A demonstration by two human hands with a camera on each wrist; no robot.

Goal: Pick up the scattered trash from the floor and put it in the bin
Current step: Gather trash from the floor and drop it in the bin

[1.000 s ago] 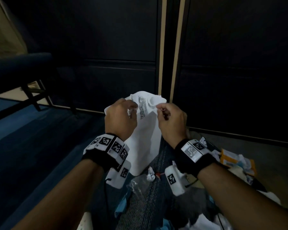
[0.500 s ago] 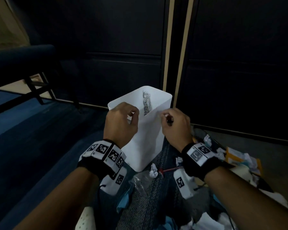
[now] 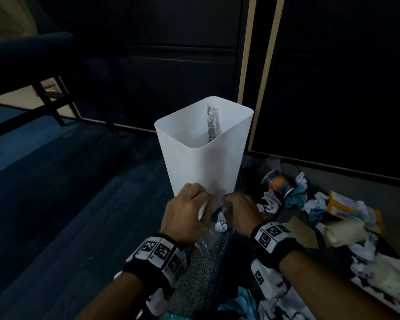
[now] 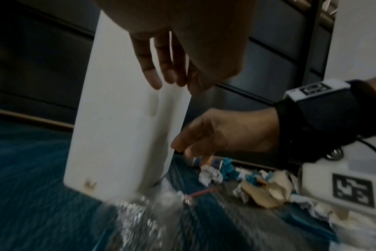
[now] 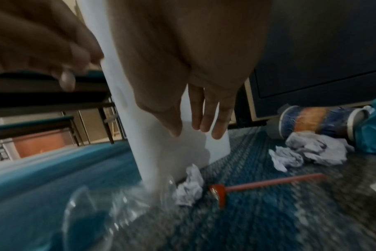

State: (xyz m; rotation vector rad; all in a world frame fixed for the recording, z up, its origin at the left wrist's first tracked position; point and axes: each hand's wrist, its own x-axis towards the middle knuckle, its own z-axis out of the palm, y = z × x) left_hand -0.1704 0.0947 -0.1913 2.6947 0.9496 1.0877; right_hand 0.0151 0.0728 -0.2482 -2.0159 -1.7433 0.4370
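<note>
The tall white bin [image 3: 203, 162] stands upright on the carpet, a crinkled silvery strip [image 3: 213, 123] leaning inside it. Both hands hover low in front of its base. My left hand [image 3: 203, 204] hangs with straight fingers [image 4: 155, 81] beside the bin wall [image 4: 122, 118] and holds nothing. My right hand [image 3: 231, 204] is close beside it, its fingers [image 5: 217, 134] pointing down, empty. Under them lie a crumpled paper ball [image 3: 221, 224], a clear plastic wrapper [image 5: 110, 208] and a red stick [image 5: 264, 184].
More litter spreads to the right: a blue and orange paper cup [image 3: 278, 181] on its side, white paper wads [image 5: 316, 149], teal scraps, an orange carton [image 3: 342, 204]. Dark cabinet doors [image 3: 333, 88] rise behind the bin. A chair frame [image 3: 53, 98] stands at back left.
Both hands have let go of the bin's rim and dropped to its base. The bin now stands free on the carpet and the head view has tilted down.
</note>
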